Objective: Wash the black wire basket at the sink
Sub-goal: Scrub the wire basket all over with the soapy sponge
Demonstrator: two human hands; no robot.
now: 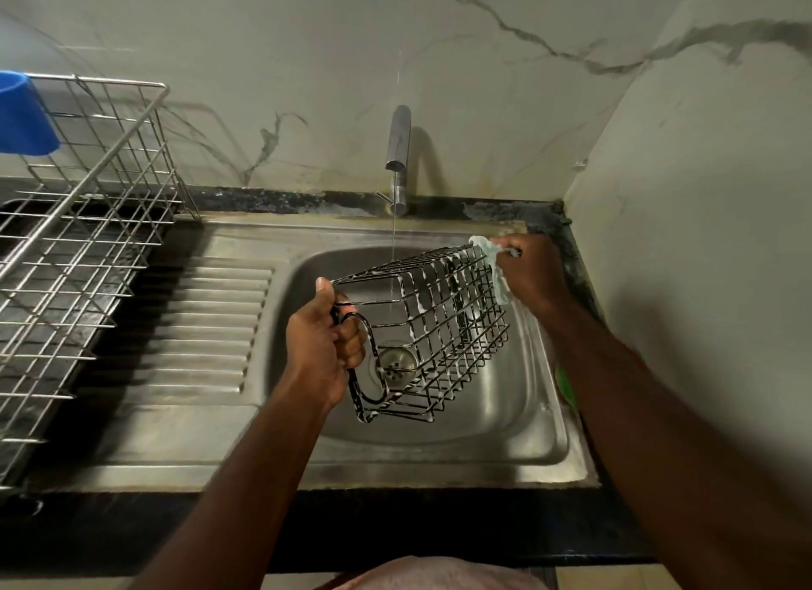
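**Basket held over the sink, cloth at its far corner**

The pale marbled wall (307, 62) fills the top of the frame and wraps down the right side. Below it, the steel sink (505, 418) takes up the middle, with its ribbed draining board (211, 326) to the left of the bowl. A black counter (395, 528) runs along the bottom edge. A silver dish rack (88, 220) fills the left side of the frame.

You hold the black wire basket (444, 326) in the air over the bowl, at the centre of the frame. It is tipped on its side, and white suds cling to many of its wires.

Your left hand (323, 348) is clamped on the handle loop at the basket's lower-left end, fingers curled through it and thumb pressed on the top wire. Your right hand (534, 273) is closed on a pale cloth (501, 288), pressing it against the basket's upper-right corner.

The tap (399, 150) stands at the back of the sink, above centre. A thin stream of water (394, 233) falls from it through the basket's upper wires.

A blue cup (22, 115) sits in the rack at the upper left edge. The round drain strainer (397, 363) shows through the basket wires at the bottom of the bowl. A small green thing (566, 385) lies on the sink's right rim, partly hidden by your right forearm; you cannot tell what it is.
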